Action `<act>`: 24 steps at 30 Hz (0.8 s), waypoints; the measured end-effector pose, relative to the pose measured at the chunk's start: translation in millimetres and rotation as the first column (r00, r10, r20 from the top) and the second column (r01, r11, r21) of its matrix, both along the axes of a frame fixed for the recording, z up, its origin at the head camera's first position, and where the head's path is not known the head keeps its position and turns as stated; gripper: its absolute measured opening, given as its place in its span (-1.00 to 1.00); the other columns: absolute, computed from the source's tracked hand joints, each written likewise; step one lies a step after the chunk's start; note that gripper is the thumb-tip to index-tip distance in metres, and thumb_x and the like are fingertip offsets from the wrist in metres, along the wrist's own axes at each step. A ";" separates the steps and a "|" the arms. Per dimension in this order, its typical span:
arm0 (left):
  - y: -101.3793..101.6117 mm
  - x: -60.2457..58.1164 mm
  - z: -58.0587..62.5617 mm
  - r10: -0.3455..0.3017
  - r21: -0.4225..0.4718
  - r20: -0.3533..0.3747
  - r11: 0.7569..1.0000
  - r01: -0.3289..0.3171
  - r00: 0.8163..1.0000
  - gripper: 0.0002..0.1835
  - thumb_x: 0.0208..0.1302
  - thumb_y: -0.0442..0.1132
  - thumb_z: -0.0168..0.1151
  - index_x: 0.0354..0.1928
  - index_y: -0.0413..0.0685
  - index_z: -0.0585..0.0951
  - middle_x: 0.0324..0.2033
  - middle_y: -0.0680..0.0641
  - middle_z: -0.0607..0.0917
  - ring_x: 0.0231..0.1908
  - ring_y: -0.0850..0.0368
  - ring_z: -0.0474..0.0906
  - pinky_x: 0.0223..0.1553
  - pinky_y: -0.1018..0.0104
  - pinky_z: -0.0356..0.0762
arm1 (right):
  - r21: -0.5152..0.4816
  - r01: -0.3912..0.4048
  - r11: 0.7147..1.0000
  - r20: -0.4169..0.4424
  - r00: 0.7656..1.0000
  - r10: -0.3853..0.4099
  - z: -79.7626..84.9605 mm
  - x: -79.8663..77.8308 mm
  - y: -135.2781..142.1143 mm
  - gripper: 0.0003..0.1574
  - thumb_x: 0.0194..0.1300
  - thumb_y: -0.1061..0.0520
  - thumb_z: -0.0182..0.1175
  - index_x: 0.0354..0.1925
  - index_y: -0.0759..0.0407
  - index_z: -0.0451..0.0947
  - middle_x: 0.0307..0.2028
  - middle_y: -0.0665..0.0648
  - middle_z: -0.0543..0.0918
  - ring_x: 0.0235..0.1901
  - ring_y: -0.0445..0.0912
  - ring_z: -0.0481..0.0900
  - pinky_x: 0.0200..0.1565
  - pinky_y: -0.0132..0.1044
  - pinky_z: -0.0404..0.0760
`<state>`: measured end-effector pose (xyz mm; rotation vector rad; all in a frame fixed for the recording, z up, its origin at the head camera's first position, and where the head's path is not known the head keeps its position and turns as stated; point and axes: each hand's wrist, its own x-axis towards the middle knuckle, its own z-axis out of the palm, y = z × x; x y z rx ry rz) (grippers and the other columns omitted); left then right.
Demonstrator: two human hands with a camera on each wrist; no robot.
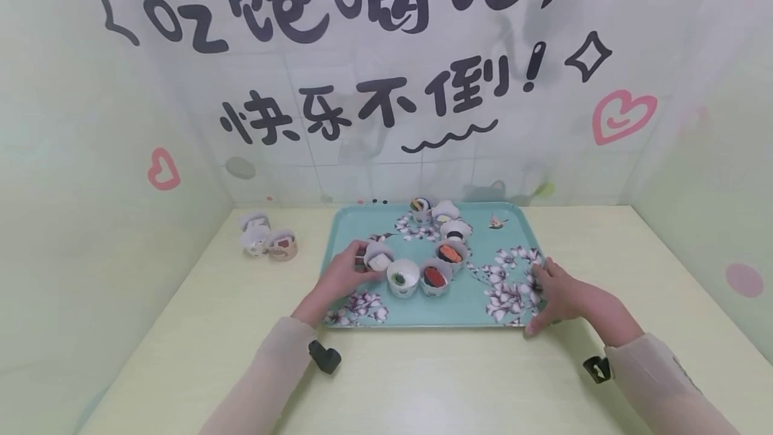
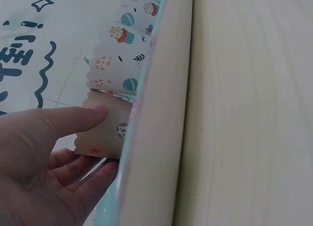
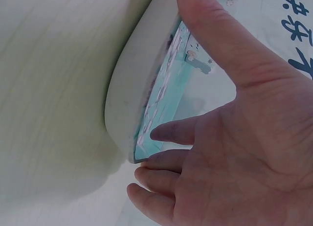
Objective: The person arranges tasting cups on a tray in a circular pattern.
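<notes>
My left hand (image 1: 345, 272) holds a small scallop-edged paper cup (image 2: 105, 128) at the left of a turquoise tray (image 1: 477, 307), thumb on one side and fingers on the other. A white piece of food (image 1: 380, 262) lies in that cup. Beside it stand a white cup with a green bit inside (image 1: 403, 279) and a cup with red-topped sushi (image 1: 435, 278). Farther back is orange-topped sushi (image 1: 450, 254) in another cup. My right hand (image 1: 564, 293) touches the tray's right front corner, thumb at the front edge and spread fingers along the right rim.
More filled cups, including a white-and-black one (image 1: 455, 231), curve toward the tray's back. Off the tray, on the pale table (image 1: 423, 381), a few paper cups (image 1: 256, 240) stand at the back left. A white wall sheet (image 1: 362, 133) with large lettering rises behind.
</notes>
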<state>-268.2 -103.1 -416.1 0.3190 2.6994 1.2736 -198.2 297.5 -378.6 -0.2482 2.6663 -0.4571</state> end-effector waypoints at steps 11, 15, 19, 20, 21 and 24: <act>-5.4 3.1 5.0 0.001 0.053 0.018 0.999 -0.002 1.000 -0.31 0.19 -0.23 0.45 0.30 -0.22 0.36 0.24 -0.25 0.54 0.23 -0.19 0.53 0.22 0.06 0.58 | 0.019 -0.022 1.000 -0.025 0.999 0.022 -1.1 1.5 -1.6 0.70 -0.26 -0.31 0.59 0.43 0.64 -0.11 0.39 0.78 -0.23 0.39 0.62 -0.18 0.33 0.46 0.15; -12.1 3.3 7.2 0.012 0.061 0.022 0.998 -0.013 1.000 -0.30 0.18 -0.20 0.45 0.31 -0.20 0.36 0.26 -0.24 0.53 0.25 -0.20 0.52 0.26 0.02 0.54 | 0.026 -0.025 0.999 -0.025 0.999 0.026 -0.7 1.5 -2.2 0.68 -0.24 -0.29 0.60 0.43 0.64 -0.11 0.39 0.78 -0.23 0.39 0.63 -0.17 0.33 0.46 0.15; -19.2 1.9 9.7 0.019 0.055 0.016 0.998 -0.020 1.000 -0.32 0.23 -0.21 0.41 0.33 -0.19 0.35 0.27 -0.22 0.54 0.27 -0.20 0.51 0.29 -0.02 0.50 | 0.032 -0.022 0.999 -0.023 0.999 0.022 0.0 1.2 -2.8 0.69 -0.24 -0.29 0.59 0.43 0.64 -0.12 0.39 0.78 -0.24 0.39 0.62 -0.17 0.33 0.46 0.15; -20.9 1.6 10.6 0.016 0.054 0.013 0.998 -0.017 1.000 -0.33 0.25 -0.22 0.39 0.34 -0.19 0.34 0.28 -0.22 0.54 0.28 -0.20 0.50 0.29 -0.02 0.50 | 0.034 -0.021 0.999 -0.024 0.999 0.022 0.0 1.1 -2.8 0.69 -0.24 -0.29 0.59 0.43 0.64 -0.12 0.39 0.78 -0.24 0.39 0.62 -0.17 0.33 0.46 0.15; -22.6 1.4 11.6 0.013 0.053 0.006 0.999 -0.013 1.000 -0.35 0.27 -0.24 0.37 0.34 -0.20 0.34 0.27 -0.22 0.54 0.28 -0.21 0.50 0.29 -0.03 0.51 | 0.036 -0.020 0.999 -0.024 0.999 0.021 -0.1 0.9 -2.8 0.69 -0.24 -0.29 0.59 0.43 0.65 -0.12 0.39 0.78 -0.24 0.39 0.62 -0.17 0.34 0.46 0.15; -28.1 0.7 13.4 0.014 0.059 -0.007 0.998 -0.014 1.000 -0.38 0.30 -0.29 0.33 0.34 -0.22 0.33 0.28 -0.24 0.53 0.28 -0.23 0.49 0.27 -0.02 0.52 | 0.043 -0.019 0.999 -0.026 0.999 0.020 -0.5 0.0 -2.7 0.70 -0.25 -0.30 0.59 0.43 0.65 -0.13 0.39 0.78 -0.24 0.39 0.62 -0.17 0.34 0.46 0.15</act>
